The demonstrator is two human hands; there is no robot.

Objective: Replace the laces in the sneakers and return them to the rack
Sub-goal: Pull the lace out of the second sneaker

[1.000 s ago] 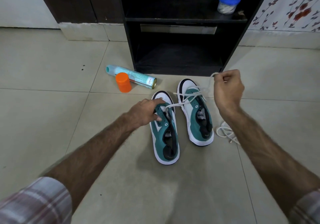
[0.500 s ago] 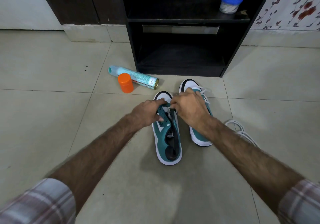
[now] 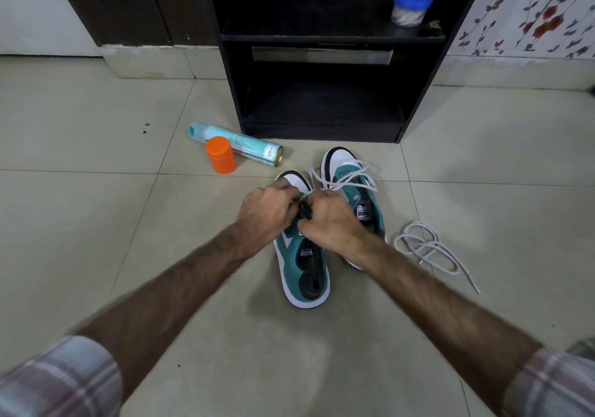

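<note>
Two teal-and-white sneakers stand side by side on the tiled floor, toes toward the black rack (image 3: 322,127). Over the front of the left sneaker (image 3: 304,275), my left hand (image 3: 267,212) grips its eyelet flap. My right hand (image 3: 328,220) pinches the white lace (image 3: 341,176) at the same spot. The lace's loose length lies across the right sneaker (image 3: 360,197). The fingertips and eyelets under both hands are hidden. A second white lace (image 3: 428,249) lies coiled on the floor to the right.
An orange cap (image 3: 221,155) and a lying teal spray can (image 3: 238,144) sit left of the rack's foot. A blue-lidded jar (image 3: 409,6) stands on the rack's upper shelf. A dark cabinet and a floral wall flank the rack.
My right hand came down from holding the lace up high and now meets my left hand over the left sneaker. The lace now lies slack over the right sneaker.
</note>
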